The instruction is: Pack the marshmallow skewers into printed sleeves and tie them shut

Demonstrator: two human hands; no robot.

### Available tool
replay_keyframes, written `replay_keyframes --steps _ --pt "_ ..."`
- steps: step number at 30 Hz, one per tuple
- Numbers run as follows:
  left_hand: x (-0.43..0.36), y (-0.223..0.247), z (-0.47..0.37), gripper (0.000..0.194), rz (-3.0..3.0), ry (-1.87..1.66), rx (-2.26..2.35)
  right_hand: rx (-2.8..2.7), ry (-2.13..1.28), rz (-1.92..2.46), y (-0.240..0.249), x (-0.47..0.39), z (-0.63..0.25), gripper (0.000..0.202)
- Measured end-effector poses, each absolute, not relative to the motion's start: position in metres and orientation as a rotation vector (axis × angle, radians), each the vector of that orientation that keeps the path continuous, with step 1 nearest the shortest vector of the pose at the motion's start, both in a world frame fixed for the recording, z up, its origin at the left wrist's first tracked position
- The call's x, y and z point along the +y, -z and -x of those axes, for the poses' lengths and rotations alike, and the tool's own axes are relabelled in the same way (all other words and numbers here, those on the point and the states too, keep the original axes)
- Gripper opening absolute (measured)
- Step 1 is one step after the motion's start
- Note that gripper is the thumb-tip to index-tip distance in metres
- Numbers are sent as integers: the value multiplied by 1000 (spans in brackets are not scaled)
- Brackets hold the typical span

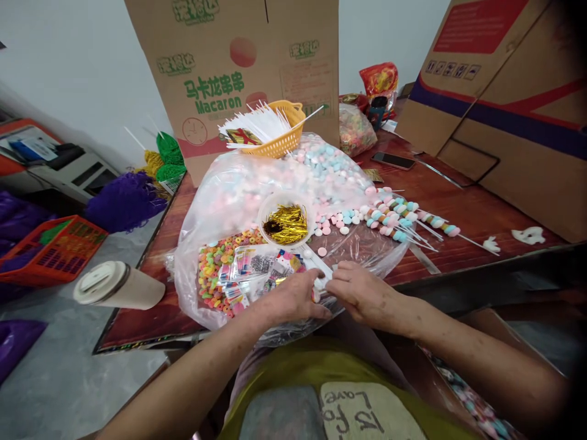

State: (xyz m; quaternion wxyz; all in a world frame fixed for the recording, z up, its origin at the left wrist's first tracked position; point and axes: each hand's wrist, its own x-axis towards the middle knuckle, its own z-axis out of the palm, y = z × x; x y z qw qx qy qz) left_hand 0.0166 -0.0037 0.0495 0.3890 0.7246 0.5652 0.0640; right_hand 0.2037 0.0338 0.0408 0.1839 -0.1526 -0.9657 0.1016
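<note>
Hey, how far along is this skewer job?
Only partly done, it seems. Several loaded skewers lie on the right, looking finished. In progress: the left hand and right hand meet at something white, partly hidden. Apparently left to use: many loose candies, white sticks in the basket, gold tinsel and small packets.

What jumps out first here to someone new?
Probably the big Macaron box standing upright at the back, with a yellow basket of white sticks in front of it. Next, the pink and blue sweets spread over the middle of the table, some threaded on skewers to the right. Then the bowl of gold ties, just beyond the two hands.
</note>
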Motion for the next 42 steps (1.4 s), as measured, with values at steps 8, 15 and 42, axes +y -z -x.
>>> replay_keyframes --steps 8,15,42 --pt "-22 -56 10 24 -2002 -211 1322 -2604 -428 519 -52 37 -220 22" --pt "-17 -45 -6 35 -1685 -250 1139 -2709 -477 460 -48 27 -201 19" --pt "-23 -61 44 39 -1347 -230 952 -2765 -796 545 -83 53 -217 25"
